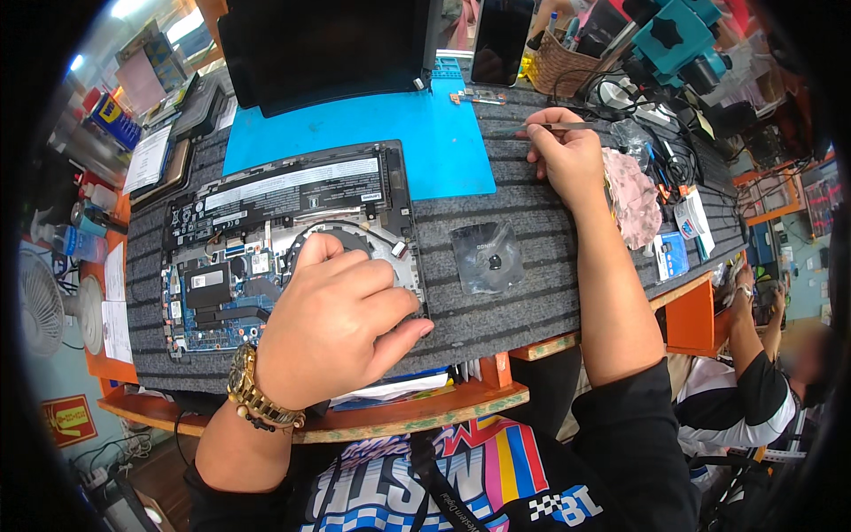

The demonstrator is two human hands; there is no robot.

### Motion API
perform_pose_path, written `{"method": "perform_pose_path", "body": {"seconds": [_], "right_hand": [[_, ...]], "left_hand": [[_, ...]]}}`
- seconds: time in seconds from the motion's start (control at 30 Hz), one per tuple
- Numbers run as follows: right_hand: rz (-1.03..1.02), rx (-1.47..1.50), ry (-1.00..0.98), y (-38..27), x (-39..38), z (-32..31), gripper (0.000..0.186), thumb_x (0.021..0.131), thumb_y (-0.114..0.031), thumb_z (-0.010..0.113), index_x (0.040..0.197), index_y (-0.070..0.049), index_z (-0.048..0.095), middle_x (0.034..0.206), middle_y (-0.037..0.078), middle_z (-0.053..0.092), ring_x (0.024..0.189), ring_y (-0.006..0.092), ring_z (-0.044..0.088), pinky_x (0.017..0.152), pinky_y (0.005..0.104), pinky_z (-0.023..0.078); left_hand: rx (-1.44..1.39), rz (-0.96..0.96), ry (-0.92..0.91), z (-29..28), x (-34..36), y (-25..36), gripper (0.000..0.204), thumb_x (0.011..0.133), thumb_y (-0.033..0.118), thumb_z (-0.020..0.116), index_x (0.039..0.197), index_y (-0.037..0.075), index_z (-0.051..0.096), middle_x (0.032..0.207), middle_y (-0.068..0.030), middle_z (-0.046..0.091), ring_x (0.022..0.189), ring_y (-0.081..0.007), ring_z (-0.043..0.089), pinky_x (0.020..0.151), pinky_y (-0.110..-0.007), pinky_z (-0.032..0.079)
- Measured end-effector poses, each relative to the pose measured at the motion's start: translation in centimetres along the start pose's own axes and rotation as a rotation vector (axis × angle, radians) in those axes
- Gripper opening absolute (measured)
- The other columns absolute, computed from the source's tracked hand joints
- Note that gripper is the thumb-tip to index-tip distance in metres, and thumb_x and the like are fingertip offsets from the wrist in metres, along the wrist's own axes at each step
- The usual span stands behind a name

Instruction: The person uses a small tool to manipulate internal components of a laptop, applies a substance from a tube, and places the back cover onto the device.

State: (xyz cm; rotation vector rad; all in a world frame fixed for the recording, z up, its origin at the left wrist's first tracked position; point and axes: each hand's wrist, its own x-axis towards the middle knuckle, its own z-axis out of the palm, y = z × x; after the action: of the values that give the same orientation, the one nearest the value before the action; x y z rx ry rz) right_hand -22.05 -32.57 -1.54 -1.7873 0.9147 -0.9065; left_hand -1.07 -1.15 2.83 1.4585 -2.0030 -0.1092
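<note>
My left hand (341, 324) is over the right part of an opened laptop base (207, 293), beside its round black fan (332, 241); its fingers are curled, their tips partly hidden. A long battery (275, 186) and blue circuit board show around it. My right hand (567, 160) is raised at the right of the blue mat (452, 168), closed on a thin metal tool (567, 125), apparently tweezers. Between my hands lies a small clear plastic bag (483, 259) with a small dark round item on it.
A dark screen (324, 53) and upright phone (496, 49) stand behind. Papers (149, 158) lie left, near a fan (44, 301). Right are pink crumpled material (631, 199), cables and a teal device (674, 44). A co-worker (745, 399) works at lower right.
</note>
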Motion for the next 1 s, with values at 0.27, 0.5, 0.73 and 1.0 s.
{"method": "perform_pose_path", "body": {"seconds": [0.27,0.5,0.73,1.0], "right_hand": [[-0.052,0.078,-0.112,0.2,-0.5,1.1,0.017,0.102,-0.011,0.075,0.115,0.001,0.075,0.102,0.01,0.083,0.069,0.0073,0.067,0.052,0.0247,0.049],[-0.027,0.119,0.03,-0.2,-0.1,1.5,0.02,0.108,-0.011,0.072,0.122,0.003,0.07,0.103,0.012,0.081,0.065,0.0071,0.063,0.049,0.0229,0.048],[-0.023,0.091,0.01,0.6,0.4,1.6,0.025,0.107,-0.013,0.076,0.126,0.004,0.073,0.109,0.012,0.084,0.066,0.0079,0.065,0.055,0.0239,0.049],[-0.065,0.058,-0.003,0.4,0.3,1.8,0.023,0.107,-0.012,0.076,0.125,0.004,0.075,0.108,0.012,0.084,0.066,0.0076,0.065,0.06,0.0237,0.051]], "left_hand": [[-0.008,-0.005,0.001,0.1,-0.1,0.0,0.021,0.081,0.024,0.095,0.088,0.012,0.08,0.076,-0.002,0.055,0.073,-0.0254,0.057,0.083,-0.042,0.041],[-0.011,-0.007,-0.003,0.1,-0.1,0.0,0.021,0.08,0.023,0.095,0.087,0.011,0.079,0.076,-0.0021,0.055,0.073,-0.0256,0.057,0.083,-0.042,0.041],[-0.009,-0.006,-0.01,0.1,-0.1,0.1,0.022,0.08,0.023,0.095,0.088,0.011,0.079,0.077,-0.0022,0.056,0.074,-0.0259,0.057,0.084,-0.042,0.042],[-0.005,-0.011,-0.017,0.1,-0.1,0.0,0.021,0.081,0.023,0.095,0.087,0.011,0.078,0.076,-0.0025,0.056,0.074,-0.0259,0.058,0.084,-0.042,0.042]]}}
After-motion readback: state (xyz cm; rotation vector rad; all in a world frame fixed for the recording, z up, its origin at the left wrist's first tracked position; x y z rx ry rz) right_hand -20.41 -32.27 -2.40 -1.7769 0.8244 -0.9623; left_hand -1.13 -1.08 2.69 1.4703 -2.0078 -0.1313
